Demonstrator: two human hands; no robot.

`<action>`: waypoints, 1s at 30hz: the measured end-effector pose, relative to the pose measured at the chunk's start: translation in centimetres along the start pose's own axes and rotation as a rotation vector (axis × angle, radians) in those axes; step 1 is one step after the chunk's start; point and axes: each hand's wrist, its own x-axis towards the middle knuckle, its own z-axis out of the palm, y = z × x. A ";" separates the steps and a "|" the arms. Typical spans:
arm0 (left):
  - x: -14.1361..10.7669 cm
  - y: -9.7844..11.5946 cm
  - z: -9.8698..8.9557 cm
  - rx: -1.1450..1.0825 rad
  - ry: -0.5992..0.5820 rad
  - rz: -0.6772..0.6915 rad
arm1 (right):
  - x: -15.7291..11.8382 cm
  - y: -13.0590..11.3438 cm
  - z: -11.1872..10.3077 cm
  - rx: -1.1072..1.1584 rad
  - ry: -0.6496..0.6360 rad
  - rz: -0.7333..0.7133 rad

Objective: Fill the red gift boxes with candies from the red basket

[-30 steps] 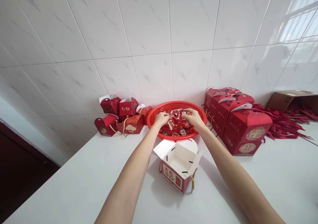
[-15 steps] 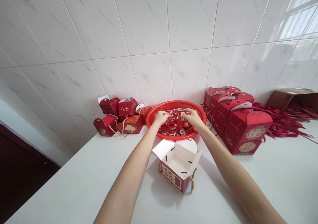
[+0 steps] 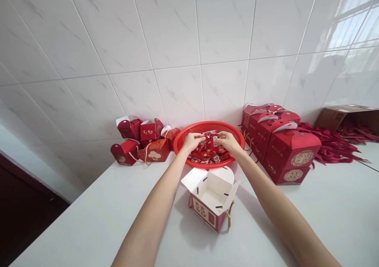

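Both hands are over a red plastic basket [image 3: 210,125] filled with red-wrapped candies [image 3: 209,156]. At the left side of the pile, my left hand [image 3: 193,141] has its fingers pinched on a red-wrapped candy. Across from it my right hand [image 3: 228,143] grips another red packet with a small white label, between thumb and fingers. In front of the basket stands a red and white gift box [image 3: 207,211], its flaps up and its white inside bare. Twisted cord handles hang at its sides.
Several small red boxes [image 3: 154,150] sit at the left by the tiled wall. Stacked red gift boxes [image 3: 284,152] stand to the right of the basket. Beyond them lie dark red ribbons [image 3: 337,146] and a cardboard box [image 3: 334,119] on its side.
My hands stay over the candies with only small finger shifts; the right fingers have moved slightly with the labelled packet. The view has tilted a little. The open gift box stands where it was.
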 end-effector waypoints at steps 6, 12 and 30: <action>-0.1 -0.1 0.3 -0.168 -0.049 0.113 | 0.1 0.3 -0.3 0.030 -0.130 -0.001; -0.7 0.7 0.3 -0.255 -0.060 0.090 | 0.1 0.0 -0.2 0.091 -0.072 0.037; -0.3 -0.2 0.1 0.328 -0.013 -0.231 | 0.0 -0.3 -0.4 0.130 -0.002 -0.050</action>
